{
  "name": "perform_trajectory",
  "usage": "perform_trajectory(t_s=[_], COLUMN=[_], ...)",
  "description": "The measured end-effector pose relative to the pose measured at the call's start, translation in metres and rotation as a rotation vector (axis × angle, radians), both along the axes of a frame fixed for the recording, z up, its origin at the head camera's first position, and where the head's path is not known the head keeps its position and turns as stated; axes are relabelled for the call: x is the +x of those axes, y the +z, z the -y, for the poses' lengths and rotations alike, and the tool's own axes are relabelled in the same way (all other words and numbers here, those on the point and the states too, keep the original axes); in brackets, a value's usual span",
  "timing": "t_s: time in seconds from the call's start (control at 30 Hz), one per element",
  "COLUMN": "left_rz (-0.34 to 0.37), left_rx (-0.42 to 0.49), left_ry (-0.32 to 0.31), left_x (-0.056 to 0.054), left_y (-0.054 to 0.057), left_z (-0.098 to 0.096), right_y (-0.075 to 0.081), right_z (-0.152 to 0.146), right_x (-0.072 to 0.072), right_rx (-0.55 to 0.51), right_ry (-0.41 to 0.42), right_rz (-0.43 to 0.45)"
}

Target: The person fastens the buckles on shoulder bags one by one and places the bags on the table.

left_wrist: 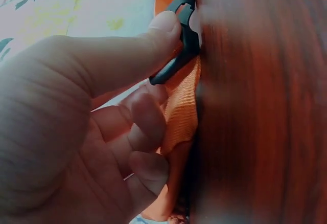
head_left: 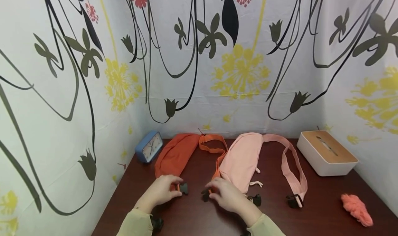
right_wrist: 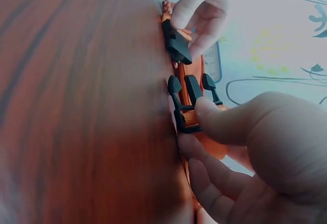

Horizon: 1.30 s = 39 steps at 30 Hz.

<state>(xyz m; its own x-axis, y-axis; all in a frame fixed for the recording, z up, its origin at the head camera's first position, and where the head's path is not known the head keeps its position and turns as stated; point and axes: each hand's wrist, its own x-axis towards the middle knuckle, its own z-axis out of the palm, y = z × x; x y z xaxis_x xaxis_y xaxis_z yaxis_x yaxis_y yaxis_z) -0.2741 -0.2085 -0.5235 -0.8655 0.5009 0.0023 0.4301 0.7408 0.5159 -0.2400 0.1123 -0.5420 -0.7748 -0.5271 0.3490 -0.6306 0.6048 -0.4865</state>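
An orange waist bag lies on the table, its strap looping to the right. My left hand pinches the black socket half of its buckle between thumb and fingers. In my right hand is the pronged half of the buckle, gripped at its webbing end by thumb and fingers. The two halves face each other, apart by a short gap, just above the tabletop. Orange webbing runs from the socket half in the left wrist view.
A pink waist bag lies right of the orange one, with black buckle pieces on its strap. A blue clock stands back left. To the right are a white tissue box with a wooden top and a coral bundle.
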Motion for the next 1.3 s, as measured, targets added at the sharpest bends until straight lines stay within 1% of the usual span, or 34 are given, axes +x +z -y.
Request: perform_trajectory(t_s=[0.1, 0.2, 0.3, 0.4, 0.5, 0.67, 0.7, 0.77, 0.9, 1.0, 1.1, 1.3], left_rz=[0.011, 0.034, 0.07, 0.1, 0.128, 0.154, 0.156, 0.164, 0.175, 0.178, 0.183, 0.186], left_rx=[0.02, 0.066, 0.12, 0.158, 0.181, 0.192, 0.193, 0.205, 0.238, 0.248, 0.245, 0.257], left_ry=[0.008, 0.006, 0.003, 0.01, 0.022, 0.028, 0.03, 0.034, 0.05, 0.059, 0.065, 0.065], left_x=[0.0, -0.001, -0.001, 0.001, 0.001, -0.001, -0.002, -0.004, -0.007, -0.008, -0.009, -0.008], left_y=[-0.002, -0.003, -0.005, -0.006, -0.007, -0.009, -0.01, -0.01, -0.012, -0.013, -0.015, -0.017], left_z=[0.001, 0.002, 0.003, 0.004, 0.004, 0.004, 0.004, 0.005, 0.006, 0.006, 0.006, 0.008], right_y=[-0.005, -0.009, -0.012, -0.014, -0.016, -0.019, -0.019, -0.019, -0.023, -0.026, -0.028, -0.027], right_z=[0.001, 0.001, 0.001, 0.002, 0.003, 0.008, 0.01, 0.013, 0.022, 0.028, 0.032, 0.043], right_x=[-0.002, -0.004, -0.005, -0.006, -0.007, -0.007, -0.008, -0.009, -0.012, -0.015, -0.017, -0.022], right_rx=[-0.03, -0.059, -0.082, -0.093, -0.094, -0.105, -0.112, -0.131, -0.186, -0.231, -0.261, -0.27], right_ry=[-0.014, -0.028, -0.039, -0.041, -0.041, -0.038, -0.041, -0.061, -0.107, -0.113, -0.12, -0.186], right_rz=[-0.004, 0.016, 0.04, 0.042, 0.006, -0.098, -0.097, -0.058, 0.105, 0.2, 0.247, 0.284])
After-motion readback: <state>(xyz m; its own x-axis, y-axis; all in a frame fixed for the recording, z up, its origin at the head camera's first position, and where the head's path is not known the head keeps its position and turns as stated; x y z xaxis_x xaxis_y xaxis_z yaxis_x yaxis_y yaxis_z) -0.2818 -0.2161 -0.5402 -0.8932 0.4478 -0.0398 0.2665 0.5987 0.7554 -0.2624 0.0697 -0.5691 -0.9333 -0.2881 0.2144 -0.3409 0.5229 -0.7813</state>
